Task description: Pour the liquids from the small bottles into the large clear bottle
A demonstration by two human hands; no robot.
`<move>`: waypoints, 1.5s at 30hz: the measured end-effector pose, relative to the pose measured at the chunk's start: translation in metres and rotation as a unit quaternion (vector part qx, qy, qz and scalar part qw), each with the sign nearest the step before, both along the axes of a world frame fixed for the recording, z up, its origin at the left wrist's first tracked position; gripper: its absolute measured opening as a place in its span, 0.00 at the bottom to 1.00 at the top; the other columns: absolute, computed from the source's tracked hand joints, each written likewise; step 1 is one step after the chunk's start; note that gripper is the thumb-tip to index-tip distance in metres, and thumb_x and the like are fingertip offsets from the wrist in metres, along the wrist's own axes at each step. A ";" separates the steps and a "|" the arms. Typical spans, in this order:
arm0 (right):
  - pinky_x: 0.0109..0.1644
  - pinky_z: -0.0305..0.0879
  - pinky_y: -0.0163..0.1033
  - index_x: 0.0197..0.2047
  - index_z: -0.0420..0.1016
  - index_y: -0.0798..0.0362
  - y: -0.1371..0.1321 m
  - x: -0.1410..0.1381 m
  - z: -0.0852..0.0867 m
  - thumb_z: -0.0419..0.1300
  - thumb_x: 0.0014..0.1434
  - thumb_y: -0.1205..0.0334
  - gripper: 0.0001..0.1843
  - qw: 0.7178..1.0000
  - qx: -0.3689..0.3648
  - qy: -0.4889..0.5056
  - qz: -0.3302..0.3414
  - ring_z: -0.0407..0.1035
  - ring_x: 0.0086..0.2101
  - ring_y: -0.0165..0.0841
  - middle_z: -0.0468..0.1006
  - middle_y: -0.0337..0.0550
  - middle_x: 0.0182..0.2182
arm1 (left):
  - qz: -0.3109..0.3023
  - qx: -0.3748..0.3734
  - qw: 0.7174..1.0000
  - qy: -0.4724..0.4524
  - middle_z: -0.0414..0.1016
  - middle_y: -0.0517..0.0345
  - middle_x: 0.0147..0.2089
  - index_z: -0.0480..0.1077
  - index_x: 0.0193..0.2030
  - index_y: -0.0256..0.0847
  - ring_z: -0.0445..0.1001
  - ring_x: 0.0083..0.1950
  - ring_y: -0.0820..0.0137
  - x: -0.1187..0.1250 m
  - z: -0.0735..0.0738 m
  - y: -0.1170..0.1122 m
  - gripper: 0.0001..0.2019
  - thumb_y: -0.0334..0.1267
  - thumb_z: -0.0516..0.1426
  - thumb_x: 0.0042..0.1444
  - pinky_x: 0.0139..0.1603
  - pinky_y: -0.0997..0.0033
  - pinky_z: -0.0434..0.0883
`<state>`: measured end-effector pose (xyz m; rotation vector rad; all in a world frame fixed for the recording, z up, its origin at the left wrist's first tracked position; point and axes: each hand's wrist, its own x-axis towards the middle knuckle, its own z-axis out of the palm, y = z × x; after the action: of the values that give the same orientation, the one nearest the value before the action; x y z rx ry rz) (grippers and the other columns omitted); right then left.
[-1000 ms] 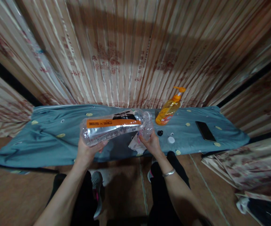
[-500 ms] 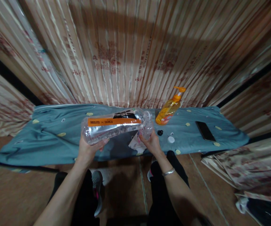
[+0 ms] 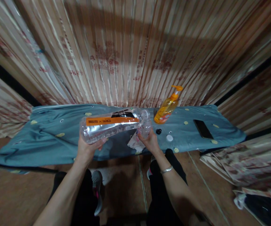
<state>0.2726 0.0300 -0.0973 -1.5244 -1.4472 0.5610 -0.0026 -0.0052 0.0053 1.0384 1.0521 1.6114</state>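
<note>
My left hand [image 3: 89,147] is wrapped round the base of a large clear plastic bottle [image 3: 111,124] with an orange, black and silver label. The bottle lies nearly level, its uncapped neck to the right. Below that neck, my right hand [image 3: 150,139] grips a smaller clear plastic bottle [image 3: 144,128], standing roughly upright. The two mouths meet or overlap; whether they touch I cannot tell. Liquid is hard to make out in either bottle. Behind my right hand lies a pale printed paper or cloth [image 3: 135,144], partly hidden.
Right of my hands stands an orange pump bottle [image 3: 165,111] with yellow liquid. A black cap [image 3: 158,131] and a white cap [image 3: 169,138] lie nearer, a phone [image 3: 203,129] farther right. All are on a teal cloth [image 3: 55,135], with curtains [image 3: 126,56] behind.
Both hands keep their hold, and the large bottle stays tipped over the small one. The view has shifted slightly, moving the table items a little left in the picture.
</note>
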 end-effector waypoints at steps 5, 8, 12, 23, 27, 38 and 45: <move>0.53 0.82 0.52 0.64 0.71 0.49 0.000 0.000 0.000 0.73 0.54 0.53 0.36 1.000 0.003 -0.007 -0.002 0.86 0.48 0.51 0.89 0.51 0.48 | 0.003 0.009 1.000 -0.013 0.74 0.70 0.25 0.70 0.40 0.42 0.64 0.18 0.78 0.001 0.001 0.000 0.30 0.30 0.76 0.28 0.14 0.81 0.59; 0.53 0.82 0.53 0.65 0.69 0.50 0.000 0.000 0.001 0.73 0.55 0.53 0.37 1.000 -0.012 -0.012 -0.003 0.86 0.47 0.51 0.89 0.51 0.48 | -0.006 0.022 1.000 -0.016 0.74 0.68 0.25 0.70 0.39 0.42 0.64 0.17 0.77 0.000 -0.003 0.002 0.29 0.32 0.76 0.29 0.13 0.80 0.58; 0.57 0.80 0.54 0.66 0.69 0.52 -0.002 -0.002 0.007 0.72 0.56 0.54 0.37 1.000 -0.022 -0.009 0.003 0.85 0.50 0.51 0.88 0.55 0.51 | -0.005 0.018 1.000 -0.001 0.72 0.68 0.23 0.69 0.36 0.41 0.62 0.17 0.77 -0.001 -0.003 0.003 0.27 0.33 0.76 0.29 0.12 0.79 0.57; 0.56 0.80 0.52 0.67 0.69 0.52 -0.003 -0.002 0.013 0.73 0.55 0.54 0.39 1.000 -0.028 -0.002 0.008 0.84 0.51 0.52 0.87 0.55 0.52 | -0.007 0.009 1.000 -0.002 0.73 0.67 0.22 0.69 0.35 0.42 0.62 0.16 0.77 0.002 0.000 0.002 0.27 0.35 0.77 0.28 0.12 0.79 0.58; 0.54 0.80 0.51 0.67 0.69 0.54 -0.002 -0.002 0.012 0.72 0.55 0.53 0.39 0.999 -0.031 -0.007 0.002 0.85 0.49 0.52 0.88 0.56 0.51 | -0.007 0.014 1.000 0.003 0.73 0.68 0.23 0.69 0.36 0.42 0.62 0.16 0.78 0.001 -0.001 0.002 0.28 0.37 0.78 0.29 0.12 0.79 0.58; 0.53 0.81 0.52 0.66 0.70 0.53 -0.002 0.000 0.010 0.73 0.55 0.51 0.39 0.999 -0.030 -0.012 0.002 0.85 0.49 0.53 0.88 0.55 0.50 | -0.013 0.017 1.000 -0.004 0.73 0.67 0.22 0.70 0.37 0.42 0.62 0.16 0.77 0.001 0.000 0.002 0.29 0.36 0.78 0.28 0.12 0.78 0.58; 0.56 0.80 0.54 0.65 0.71 0.51 -0.002 0.000 0.010 0.72 0.55 0.53 0.36 1.000 -0.026 -0.012 0.003 0.85 0.50 0.53 0.88 0.55 0.51 | -0.004 0.011 1.000 -0.013 0.73 0.67 0.22 0.71 0.37 0.43 0.62 0.16 0.76 0.001 0.000 0.002 0.28 0.34 0.77 0.27 0.11 0.77 0.56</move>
<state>0.2723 0.0280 -0.0871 -1.5726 -1.4671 0.5898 -0.0013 -0.0031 0.0055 1.0322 1.0150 1.6288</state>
